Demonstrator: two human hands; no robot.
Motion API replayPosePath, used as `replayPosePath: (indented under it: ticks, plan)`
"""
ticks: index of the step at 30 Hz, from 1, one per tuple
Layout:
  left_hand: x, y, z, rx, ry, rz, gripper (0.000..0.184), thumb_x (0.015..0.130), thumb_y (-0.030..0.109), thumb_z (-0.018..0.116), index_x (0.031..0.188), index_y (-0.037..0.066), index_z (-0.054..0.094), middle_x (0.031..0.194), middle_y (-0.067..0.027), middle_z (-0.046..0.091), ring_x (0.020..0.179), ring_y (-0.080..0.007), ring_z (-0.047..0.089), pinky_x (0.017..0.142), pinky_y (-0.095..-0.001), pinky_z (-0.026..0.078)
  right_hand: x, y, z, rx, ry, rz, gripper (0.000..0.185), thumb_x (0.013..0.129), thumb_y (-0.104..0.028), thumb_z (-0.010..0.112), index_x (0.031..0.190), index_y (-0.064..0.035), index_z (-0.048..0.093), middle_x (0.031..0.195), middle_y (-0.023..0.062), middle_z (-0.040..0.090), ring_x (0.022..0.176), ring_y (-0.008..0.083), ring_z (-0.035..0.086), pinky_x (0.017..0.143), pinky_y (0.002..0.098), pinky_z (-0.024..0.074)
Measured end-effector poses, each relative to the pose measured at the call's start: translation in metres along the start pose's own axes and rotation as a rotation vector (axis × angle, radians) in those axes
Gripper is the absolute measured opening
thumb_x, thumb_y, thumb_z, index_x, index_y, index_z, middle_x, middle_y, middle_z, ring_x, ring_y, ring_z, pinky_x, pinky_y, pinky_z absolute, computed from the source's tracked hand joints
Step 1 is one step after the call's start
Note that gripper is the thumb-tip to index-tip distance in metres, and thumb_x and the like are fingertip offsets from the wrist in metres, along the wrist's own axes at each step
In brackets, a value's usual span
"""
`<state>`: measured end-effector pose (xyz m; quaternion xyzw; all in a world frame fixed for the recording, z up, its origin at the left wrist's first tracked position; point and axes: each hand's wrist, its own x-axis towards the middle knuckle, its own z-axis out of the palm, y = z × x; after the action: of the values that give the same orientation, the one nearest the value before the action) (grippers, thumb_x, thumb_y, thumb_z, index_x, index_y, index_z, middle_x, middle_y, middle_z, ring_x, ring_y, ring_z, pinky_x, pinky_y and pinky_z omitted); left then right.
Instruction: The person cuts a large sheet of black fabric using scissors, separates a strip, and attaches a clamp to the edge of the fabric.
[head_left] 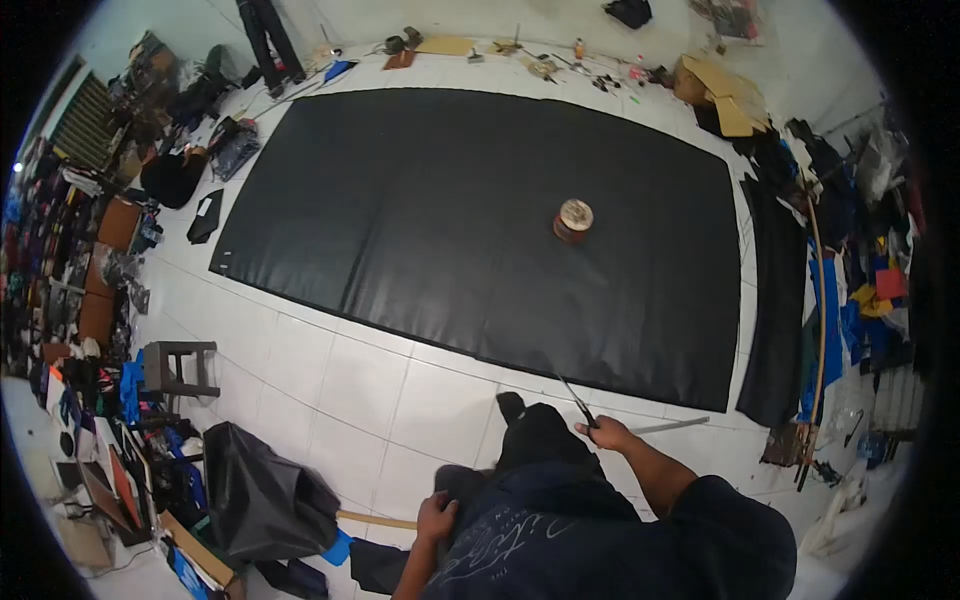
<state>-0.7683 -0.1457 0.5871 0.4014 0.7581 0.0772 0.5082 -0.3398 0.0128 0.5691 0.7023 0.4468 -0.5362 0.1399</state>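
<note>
My right hand (606, 433) is closed on the handles of a pair of scissors (577, 400), whose blades point up and left to the near edge of a large black sheet (450, 220) spread on the floor. Beside that hand a metal ruler (672, 425) lies on the tiles. My left hand (437, 517) rests by my left knee with its fingers bent; whether anything is in it is hidden. A round reddish-brown tin (573, 221) stands on the right half of the sheet.
A dark stool (180, 369) stands at the left, above a heaped black sheet (262, 490). A black roll (773, 300) lies along the right side. Cardboard (730, 95) and tools line the far wall. Another person's legs (268, 42) show at top left.
</note>
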Motion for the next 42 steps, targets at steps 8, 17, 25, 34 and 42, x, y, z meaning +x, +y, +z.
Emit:
replayPosePath:
  ticks: [8,17,25,34,42]
  plan:
    - [0.115,-0.017,-0.158,-0.206,-0.158,0.095,0.040,0.081,0.028,0.067,0.113,0.004,0.067,0.106,-0.0200,0.065,0.103,-0.0342,0.062,0.091,-0.0422,0.049,0.022,-0.226,0.056,0.173,-0.187,-0.379,0.062,0.076,-0.041,0.078,0.114,-0.0002,0.053,0.115,0.0228,0.062,0.110,0.0351,0.059,0.092,0.0425,0.0463]
    - [0.162,0.069,-0.343,0.481,-0.681,0.063,0.027,0.091,0.027,0.057,0.110,0.011,0.066,0.104,-0.0188,0.066,0.102,-0.0358,0.062,0.089,-0.0402,0.049,-0.066,-0.316,0.165,0.042,-0.073,-0.211,0.033,0.084,-0.023,0.066,0.105,-0.0033,0.051,0.091,0.0150,0.064,0.092,0.0325,0.063,0.078,0.0432,0.0470]
    - [0.202,-0.054,-0.331,0.288,-1.373,-0.584,0.043,0.102,0.025,0.036,0.135,0.002,0.051,0.129,-0.0151,0.057,0.116,-0.0265,0.055,0.101,-0.0361,0.042,-0.023,-0.300,0.222,0.615,-0.607,-0.158,0.026,0.091,-0.026,0.069,0.095,-0.0036,0.057,0.087,0.0074,0.062,0.091,0.0163,0.058,0.082,0.0354,0.0463]
    - [0.556,-0.102,-0.070,0.104,-0.617,0.141,0.032,0.094,0.028,0.058,0.115,0.003,0.059,0.100,-0.0120,0.066,0.096,-0.0239,0.063,0.083,-0.0350,0.048,0.316,-0.236,0.209,0.622,0.567,-0.253,0.035,0.084,-0.035,0.074,0.090,-0.0036,0.060,0.068,0.0049,0.058,0.064,0.0180,0.056,0.065,0.0318,0.0464]
    - [0.710,-0.087,0.100,-0.780,-0.057,-0.249,0.050,0.083,0.019,0.071,0.120,-0.003,0.045,0.083,-0.0030,0.051,0.079,-0.0140,0.052,0.082,-0.0296,0.046,0.483,-0.143,0.331,1.000,0.388,-0.330,0.042,0.096,-0.042,0.057,0.108,-0.0024,0.052,0.085,0.0038,0.054,0.081,0.0142,0.054,0.075,0.0300,0.0450]
